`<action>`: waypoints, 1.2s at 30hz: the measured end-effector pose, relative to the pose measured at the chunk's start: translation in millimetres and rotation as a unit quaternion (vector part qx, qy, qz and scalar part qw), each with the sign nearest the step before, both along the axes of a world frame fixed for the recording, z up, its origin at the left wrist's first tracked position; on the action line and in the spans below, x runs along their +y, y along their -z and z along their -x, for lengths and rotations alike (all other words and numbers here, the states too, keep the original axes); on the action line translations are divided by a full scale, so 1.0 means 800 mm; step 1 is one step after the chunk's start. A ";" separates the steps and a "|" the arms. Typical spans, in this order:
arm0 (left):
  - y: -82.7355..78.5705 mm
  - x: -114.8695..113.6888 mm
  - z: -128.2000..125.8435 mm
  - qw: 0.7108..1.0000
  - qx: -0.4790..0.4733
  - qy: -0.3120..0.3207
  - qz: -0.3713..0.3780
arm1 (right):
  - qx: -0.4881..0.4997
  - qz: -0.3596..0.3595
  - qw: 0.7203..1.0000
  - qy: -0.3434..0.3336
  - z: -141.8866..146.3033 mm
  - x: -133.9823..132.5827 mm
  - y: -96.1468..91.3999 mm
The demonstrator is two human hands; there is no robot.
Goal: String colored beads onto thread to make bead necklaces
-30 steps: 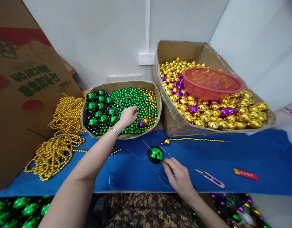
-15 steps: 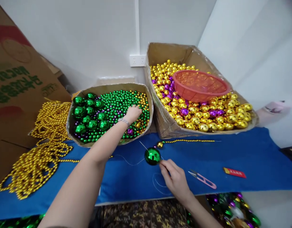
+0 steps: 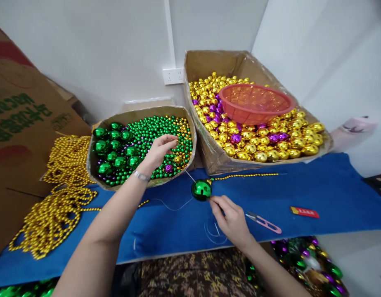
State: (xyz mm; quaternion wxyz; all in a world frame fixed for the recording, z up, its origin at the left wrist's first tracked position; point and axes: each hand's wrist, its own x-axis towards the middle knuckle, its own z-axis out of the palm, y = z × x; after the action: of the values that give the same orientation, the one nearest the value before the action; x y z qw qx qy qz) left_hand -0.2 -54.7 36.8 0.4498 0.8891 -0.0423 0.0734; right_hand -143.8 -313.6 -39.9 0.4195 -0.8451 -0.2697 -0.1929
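Observation:
My left hand (image 3: 157,150) hovers over the round cardboard box (image 3: 190,123) of green beads (image 3: 153,128), thumb and fingers pinched together; what it grips is too small to see. My right hand (image 3: 232,218) rests on the blue cloth (image 3: 317,185) and pinches a thin clear thread beside a large green ball (image 3: 202,189). A thin needle (image 3: 190,177) sticks out of the ball toward the box. A strand of small gold beads (image 3: 249,175) runs right from the ball.
A big cardboard box (image 3: 209,161) of gold and purple balls holds a red plastic basket (image 3: 254,103). Pink thread snips (image 3: 264,223) and a red lighter (image 3: 304,212) lie on the cloth. Gold bead strands (image 3: 57,198) pile at left beside a leaning carton (image 3: 17,123).
My left hand lifted slightly off the green beads and closed into a pinch. The right hand and green ball stayed together while my view shifted.

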 end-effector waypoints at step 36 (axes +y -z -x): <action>0.110 -0.034 0.194 0.984 -0.005 -0.037 0.173 | 0.094 0.170 0.981 -0.011 -0.001 0.017 0.074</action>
State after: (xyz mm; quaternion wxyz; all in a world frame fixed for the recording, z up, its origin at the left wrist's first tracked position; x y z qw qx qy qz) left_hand -155.6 -82.1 -51.1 0.5940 0.7982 0.0020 0.1005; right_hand -142.9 -300.1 -99.2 0.2950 -0.9155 -0.2670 -0.0592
